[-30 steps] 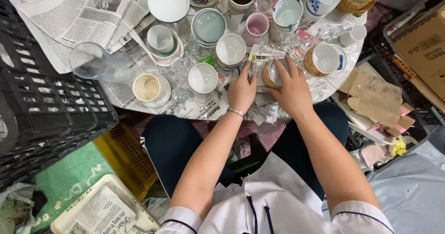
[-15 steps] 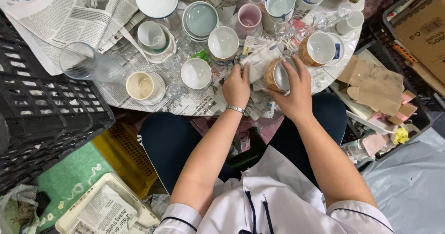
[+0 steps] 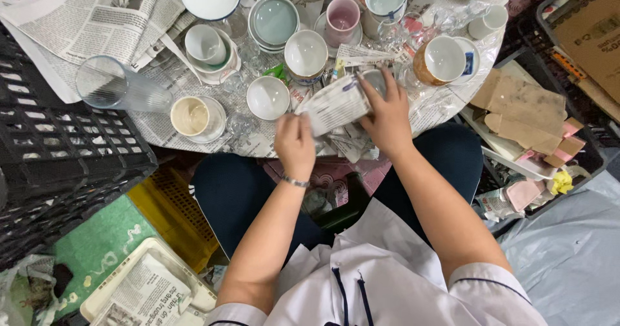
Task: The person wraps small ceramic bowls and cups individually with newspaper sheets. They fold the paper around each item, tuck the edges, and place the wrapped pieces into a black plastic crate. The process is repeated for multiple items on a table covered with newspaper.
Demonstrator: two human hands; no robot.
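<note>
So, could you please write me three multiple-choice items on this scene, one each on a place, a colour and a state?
1. Where is the clear plastic cup?
A. upright by the pink cup
B. on its side at the table's left edge
C. in the yellow crate

2. What colour is the cup behind the hands?
A. pink
B. black
C. orange

3. What is the right hand doing?
A. resting on a knee
B. lifting a plate
C. gripping a cup partly wrapped in newspaper

Answers: 1 B, it lies tipped over on the newspaper at the left; 2 A, its wall and inside are pink; 3 C, the fingers close round the cup while the left hand pulls the sheet.
</note>
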